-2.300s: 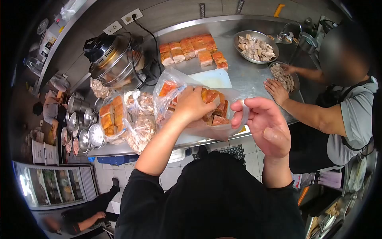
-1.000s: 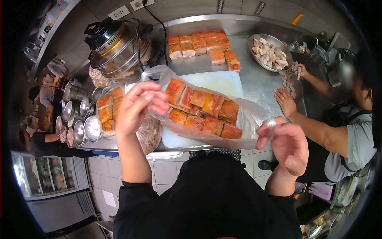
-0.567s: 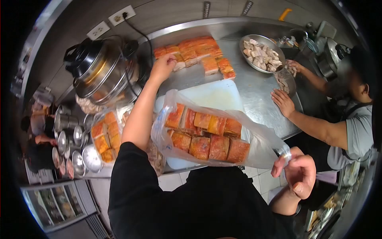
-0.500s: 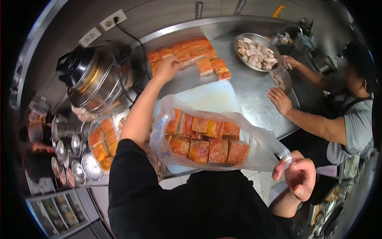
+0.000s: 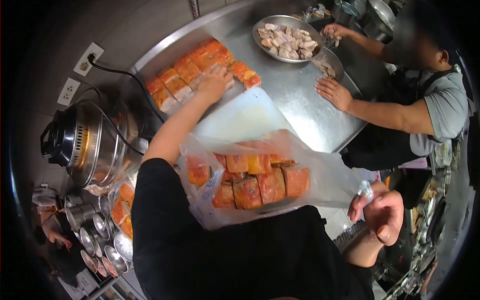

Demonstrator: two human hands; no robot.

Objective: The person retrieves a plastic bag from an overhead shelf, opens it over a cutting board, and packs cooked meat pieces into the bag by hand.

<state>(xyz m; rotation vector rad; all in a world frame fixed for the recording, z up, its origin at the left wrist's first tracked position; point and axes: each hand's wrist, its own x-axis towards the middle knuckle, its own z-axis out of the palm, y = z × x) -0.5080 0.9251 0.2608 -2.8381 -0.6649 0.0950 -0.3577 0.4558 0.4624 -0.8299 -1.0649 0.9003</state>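
My left hand (image 5: 215, 84) reaches over the orange-skinned meat blocks (image 5: 175, 85) on the steel counter, its fingers bent over one block and mostly covering it. The twisted end of a clear plastic bag (image 5: 330, 175) is pinched in my right hand (image 5: 378, 212). Inside this bag, several meat blocks (image 5: 247, 192) lie in rows. The bag rests over the near part of a white cutting board (image 5: 245, 117), its left end lying loose near my left sleeve.
A co-worker's hand (image 5: 333, 94) rests at a bowl of pale meat strips (image 5: 327, 65); a bowl of pale chunks (image 5: 287, 42) stands beside it. At left are a glass-bodied cooker (image 5: 95, 142) with a cord, another bag of meat (image 5: 121, 212) and metal bowls (image 5: 117, 257).
My left hand let go of the bag, reached to the back of the counter and moved right along the blocks onto one. My right hand kept its pinch on the bag. The view has turned.
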